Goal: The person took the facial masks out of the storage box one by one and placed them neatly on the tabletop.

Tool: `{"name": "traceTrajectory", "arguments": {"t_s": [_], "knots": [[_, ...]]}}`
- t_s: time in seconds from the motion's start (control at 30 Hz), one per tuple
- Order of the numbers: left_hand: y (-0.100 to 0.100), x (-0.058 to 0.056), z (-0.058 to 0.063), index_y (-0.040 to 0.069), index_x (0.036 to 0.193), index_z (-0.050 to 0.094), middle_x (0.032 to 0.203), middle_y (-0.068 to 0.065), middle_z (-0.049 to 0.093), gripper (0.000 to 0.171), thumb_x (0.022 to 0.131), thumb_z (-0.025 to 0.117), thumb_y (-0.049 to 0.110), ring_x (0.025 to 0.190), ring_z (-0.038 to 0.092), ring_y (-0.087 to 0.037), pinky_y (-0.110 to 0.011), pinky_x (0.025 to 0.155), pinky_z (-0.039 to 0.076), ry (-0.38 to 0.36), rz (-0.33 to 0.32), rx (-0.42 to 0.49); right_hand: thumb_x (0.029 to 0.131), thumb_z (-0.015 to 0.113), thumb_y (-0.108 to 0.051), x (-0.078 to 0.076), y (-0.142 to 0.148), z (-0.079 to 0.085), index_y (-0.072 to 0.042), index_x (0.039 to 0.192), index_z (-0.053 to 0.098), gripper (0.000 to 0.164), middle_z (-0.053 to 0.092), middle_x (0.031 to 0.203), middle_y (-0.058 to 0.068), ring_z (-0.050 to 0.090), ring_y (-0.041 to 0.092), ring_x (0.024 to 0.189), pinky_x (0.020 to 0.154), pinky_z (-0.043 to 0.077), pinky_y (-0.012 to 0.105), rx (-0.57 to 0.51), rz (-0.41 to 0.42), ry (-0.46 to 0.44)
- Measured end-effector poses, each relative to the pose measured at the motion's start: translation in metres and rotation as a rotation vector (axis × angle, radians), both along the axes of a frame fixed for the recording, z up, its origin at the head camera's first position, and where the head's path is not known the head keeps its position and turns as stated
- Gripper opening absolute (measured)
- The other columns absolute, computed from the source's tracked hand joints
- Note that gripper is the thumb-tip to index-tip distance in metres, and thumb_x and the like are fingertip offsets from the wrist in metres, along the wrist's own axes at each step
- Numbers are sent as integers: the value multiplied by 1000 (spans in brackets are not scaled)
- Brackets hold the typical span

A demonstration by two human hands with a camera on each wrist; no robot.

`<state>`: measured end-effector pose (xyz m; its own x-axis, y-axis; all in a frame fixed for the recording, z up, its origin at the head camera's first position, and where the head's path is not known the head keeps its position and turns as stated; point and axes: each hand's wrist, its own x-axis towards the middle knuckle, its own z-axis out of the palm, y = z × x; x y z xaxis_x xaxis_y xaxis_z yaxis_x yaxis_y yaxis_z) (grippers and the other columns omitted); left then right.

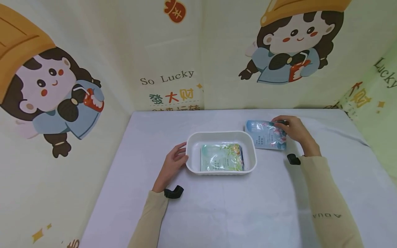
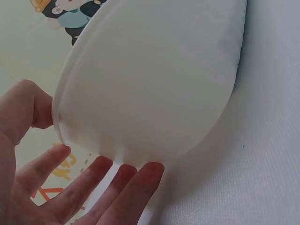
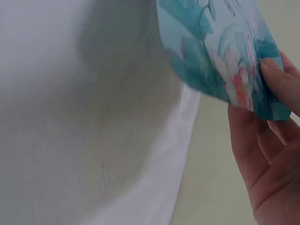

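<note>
My right hand (image 1: 293, 129) pinches a flat, glossy blue sachet (image 1: 263, 136) printed with pink flowers. The thumb lies on its face and the fingers go behind it, as the right wrist view shows near the sachet's corner (image 3: 225, 70). This sachet is held just right of a white oblong tray (image 1: 193, 168), overlapping its far right corner in the head view. Lying in the tray is a green sachet (image 1: 220, 158) with a dark blue edge showing from underneath. At the tray's left end rests my left hand (image 1: 172, 163), its fairly straight fingertips (image 2: 152, 169) touching the outer wall and its thumb at the rim.
A white cloth covers the table (image 1: 226, 213). Behind it hangs a pale curtain (image 1: 226, 93) with cartoon figures and lettering. Each wrist carries a small black camera mount, one (image 1: 173, 192) on the left and another (image 1: 293, 159) on the right.
</note>
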<state>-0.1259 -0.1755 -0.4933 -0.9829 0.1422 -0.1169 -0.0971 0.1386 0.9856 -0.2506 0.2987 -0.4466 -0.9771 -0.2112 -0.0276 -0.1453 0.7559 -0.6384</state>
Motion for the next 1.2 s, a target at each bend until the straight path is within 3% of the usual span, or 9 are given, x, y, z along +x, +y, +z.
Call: {"name": "traceTrajectory", "arguments": {"t_s": [0.07,0.23,0.33,0.83,1.0,1.2], "knots": [[0,0,0,30,143,49,139,-6,57,50,96,66,23,127,57,-24,-38,95,54,-3,-4,-2,100,57,-7,-2,-2,-2,-2,126,63,27,59,129,23,52,35,105,95,46,49,3,-3,0],[0,1,0,27,143,49,139,-8,56,50,96,66,23,128,57,-25,-41,97,52,-5,-9,9,99,59,-10,-5,-7,-4,-2,122,65,25,63,118,21,50,31,95,81,43,34,12,-5,42],[1,1,0,29,143,49,139,-6,57,50,96,66,24,128,57,-24,-40,98,52,-5,-5,3,99,59,-10,-6,-9,-4,-2,122,65,24,63,116,21,49,30,94,77,41,32,12,-1,42],[2,5,-1,29,143,49,139,-7,57,50,96,65,23,128,56,-24,-38,96,53,-6,5,-3,99,61,-15,-12,-10,-15,-1,131,57,35,55,119,23,48,36,102,88,43,48,47,-11,-117],[2,5,-2,32,142,50,137,-4,58,50,96,66,23,126,58,-22,-40,97,53,-8,26,-23,98,62,-12,-12,-9,-16,4,132,55,39,49,128,28,48,43,110,96,42,58,55,19,-94],[2,3,-2,35,141,51,137,-2,58,49,96,65,23,126,59,-20,-40,97,52,-10,30,-38,98,61,-12,-9,-9,-11,4,134,54,40,39,140,31,36,49,124,105,34,65,89,16,-57]]}}
